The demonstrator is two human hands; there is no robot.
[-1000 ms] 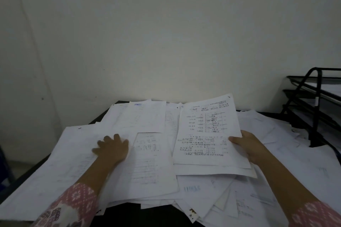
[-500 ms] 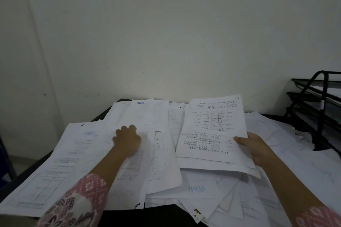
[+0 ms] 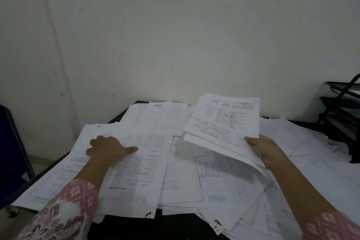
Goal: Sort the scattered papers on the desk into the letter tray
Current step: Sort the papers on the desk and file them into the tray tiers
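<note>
White printed papers [image 3: 175,173] lie scattered in overlapping layers over the dark desk [image 3: 127,113]. My right hand [image 3: 266,150] grips a small stack of printed sheets [image 3: 224,121] by its right edge, thumb on top, and the stack is raised and tilted above the pile. My left hand [image 3: 109,148] sits on the left part of the pile, fingers curled. Its thumb lies across the edge of a large printed sheet [image 3: 140,169]. The black tiered letter tray [image 3: 342,107] stands at the far right, cut off by the frame edge.
A plain pale wall runs right behind the desk. A dark blue object [image 3: 11,152] stands on the floor left of the desk. Papers overhang the desk's front and left edges.
My right hand has lifted its stack higher off the pile, baring the sheets beneath. My left hand has slid left and toward me, pulling the large printed sheet over the left-hand papers.
</note>
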